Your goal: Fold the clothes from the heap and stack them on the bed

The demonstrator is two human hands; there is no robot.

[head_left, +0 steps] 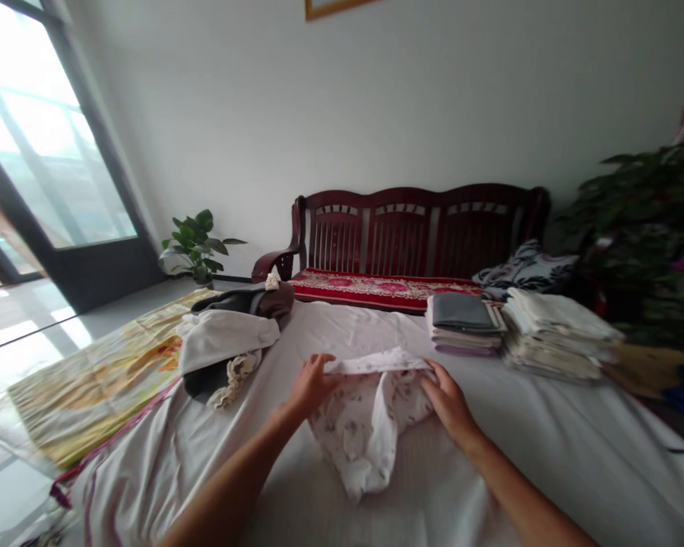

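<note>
A white garment [356, 422] with a small floral print is spread in front of me, its lower part narrowing toward me. What kind of garment it is, I cannot tell. My left hand [313, 386] grips its upper left corner, fingers closed over the folded top edge. At the upper right corner my right hand [449, 399] pinches the same edge, thumb toward me. The top band runs fairly straight between both hands. Beneath lies a white sheet [433, 486] with soft creases.
A loose heap of dark and white clothes [228, 338] lies left, over a yellow patterned cloth [106, 380]. Folded stacks stand right: one topped in grey [464, 311], one cream [558, 334]. Behind are a wooden bench [399, 228], a potted plant [197, 243] and a glass door [62, 137].
</note>
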